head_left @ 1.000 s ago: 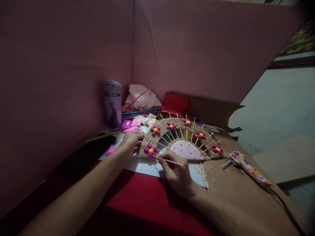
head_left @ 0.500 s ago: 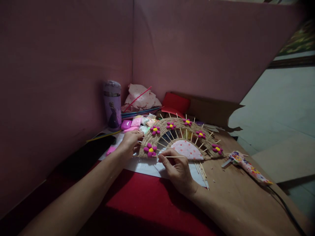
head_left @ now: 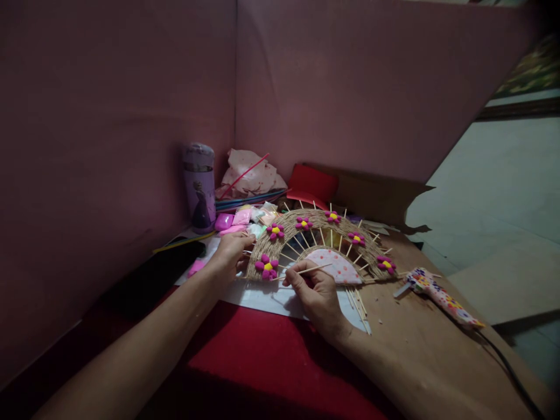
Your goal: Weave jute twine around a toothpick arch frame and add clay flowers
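A half-round fan of thin sticks wound with twine stands tilted before me, with several magenta clay flowers on its band. A spotted pink cloth half-circle fills its lower middle. My left hand is closed on the fan's left edge, its fingertips partly hidden. Pinched in my right hand is a thin wooden stick. The stick's left tip is at the lowest petals of the bottom-left flower; whether it touches them I cannot tell.
A glue gun with a flowered cover lies at the right, its cord trailing. Loose sticks lie below the fan. Behind are clay packets, a purple tumbler, spotted cloth and a red piece.
The stick in my right hand has tilted, its right end now higher. My right hand has shifted slightly to the right. My left hand and the fan stay in place.
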{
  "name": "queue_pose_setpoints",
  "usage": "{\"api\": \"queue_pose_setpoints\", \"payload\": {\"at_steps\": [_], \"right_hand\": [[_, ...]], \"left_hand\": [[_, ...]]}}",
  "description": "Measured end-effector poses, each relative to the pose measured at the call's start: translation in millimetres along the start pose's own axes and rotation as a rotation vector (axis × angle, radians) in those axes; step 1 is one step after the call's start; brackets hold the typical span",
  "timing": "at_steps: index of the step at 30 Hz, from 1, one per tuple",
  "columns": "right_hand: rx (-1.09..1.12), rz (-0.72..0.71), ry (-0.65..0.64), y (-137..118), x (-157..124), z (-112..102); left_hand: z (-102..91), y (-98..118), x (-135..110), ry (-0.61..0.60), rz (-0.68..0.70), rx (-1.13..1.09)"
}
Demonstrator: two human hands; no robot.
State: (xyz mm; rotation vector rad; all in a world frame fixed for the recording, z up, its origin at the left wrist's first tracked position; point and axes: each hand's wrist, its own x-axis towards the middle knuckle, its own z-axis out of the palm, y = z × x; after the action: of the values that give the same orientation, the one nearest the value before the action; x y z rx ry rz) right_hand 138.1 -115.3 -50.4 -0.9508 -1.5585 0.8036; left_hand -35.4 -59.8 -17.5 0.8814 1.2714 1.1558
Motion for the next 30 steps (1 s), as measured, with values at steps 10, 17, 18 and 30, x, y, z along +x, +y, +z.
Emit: {"api": "queue_pose_setpoints", "payload": {"at_steps": [10,17,18,30], "right_hand": [[-0.044,-0.044,0.051,5.6,-0.1,0.1],[-0.055,-0.049,0.083,4.2,-0.5,-1.0],[-0.052,-0.038,0.089,4.5,-0.2,-1.3],[0.135,0.128,0.06,4.5,5.9,-0.2]], "left_hand": [[1.0,1.6,-2.0,0.015,-0.015,-0.008],[0.5,1.1,-1.9,0.018,-0.006,0.005],[0.5,1.0,-2.0,0.018,-0.008,0.002],[1.2,1.2,-1.8,0.011,-0.009,0.007]]}}
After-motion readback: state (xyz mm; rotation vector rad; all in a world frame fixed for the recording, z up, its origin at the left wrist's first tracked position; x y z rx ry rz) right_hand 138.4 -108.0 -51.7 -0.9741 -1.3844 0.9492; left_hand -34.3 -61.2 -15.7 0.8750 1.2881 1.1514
